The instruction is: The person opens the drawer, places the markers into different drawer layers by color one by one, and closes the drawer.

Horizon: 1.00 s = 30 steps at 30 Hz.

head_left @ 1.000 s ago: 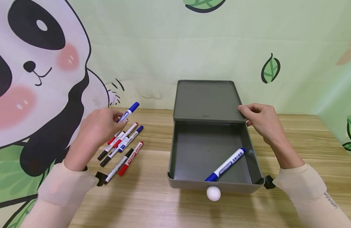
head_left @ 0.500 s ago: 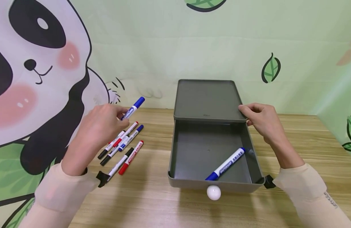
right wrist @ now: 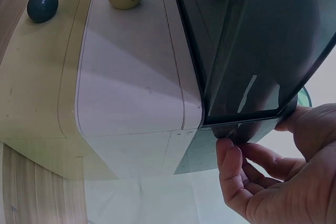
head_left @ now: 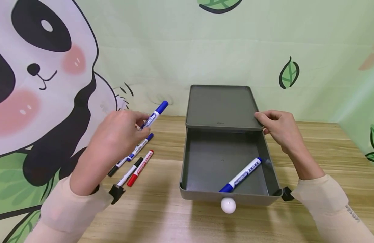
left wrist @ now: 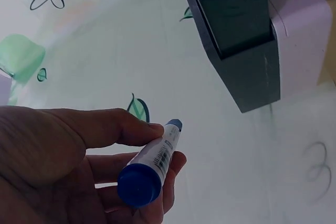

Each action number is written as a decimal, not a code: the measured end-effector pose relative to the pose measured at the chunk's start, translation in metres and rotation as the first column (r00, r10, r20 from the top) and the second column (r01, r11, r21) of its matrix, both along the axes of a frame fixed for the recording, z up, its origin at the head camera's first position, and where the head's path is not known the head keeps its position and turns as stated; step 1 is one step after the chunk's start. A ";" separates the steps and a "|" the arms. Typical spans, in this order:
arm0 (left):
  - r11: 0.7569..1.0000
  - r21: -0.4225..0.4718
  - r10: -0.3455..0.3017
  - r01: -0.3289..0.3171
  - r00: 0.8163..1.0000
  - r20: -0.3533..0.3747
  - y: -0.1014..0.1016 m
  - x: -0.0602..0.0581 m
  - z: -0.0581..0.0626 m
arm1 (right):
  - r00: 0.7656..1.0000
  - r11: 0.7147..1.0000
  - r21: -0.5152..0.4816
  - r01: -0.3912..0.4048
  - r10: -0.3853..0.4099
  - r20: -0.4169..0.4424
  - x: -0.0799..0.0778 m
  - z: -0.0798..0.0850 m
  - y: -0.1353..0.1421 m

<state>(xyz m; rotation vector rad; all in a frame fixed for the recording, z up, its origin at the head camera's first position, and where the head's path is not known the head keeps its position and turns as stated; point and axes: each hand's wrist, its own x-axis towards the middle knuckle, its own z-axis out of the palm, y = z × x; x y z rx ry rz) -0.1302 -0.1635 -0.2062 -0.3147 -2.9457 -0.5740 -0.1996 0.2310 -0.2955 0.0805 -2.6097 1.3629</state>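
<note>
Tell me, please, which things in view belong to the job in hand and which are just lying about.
Belonging to the job:
left hand, pinching a blue-capped marker
right hand, holding the grey unit
open drawer, with another marker inside
loose markers, probably

Only background:
lower drawers, apparently unused
panda backdrop

at least six markers (head_left: 244,171), three drawers (head_left: 202,194), three knobs (head_left: 228,205).

Held marker (head_left: 155,116) partly hidden by fingers (left wrist: 118,130); panda (head_left: 50,77) cropped.
</note>
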 end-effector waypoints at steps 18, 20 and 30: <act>0.990 0.046 -0.133 0.132 0.991 0.011 0.044 0.005 0.002 | 1.000 1.000 -0.001 0.009 -0.009 0.007 0.001 0.000 0.000; 0.988 0.049 -0.149 0.148 0.989 0.015 0.049 0.006 0.002 | 1.000 1.000 -0.003 0.009 -0.009 0.008 0.001 0.000 0.000; 0.978 -0.004 -0.207 0.207 0.978 -0.003 0.072 0.014 0.002 | 1.000 1.000 -0.013 0.014 -0.014 0.011 0.001 0.000 0.000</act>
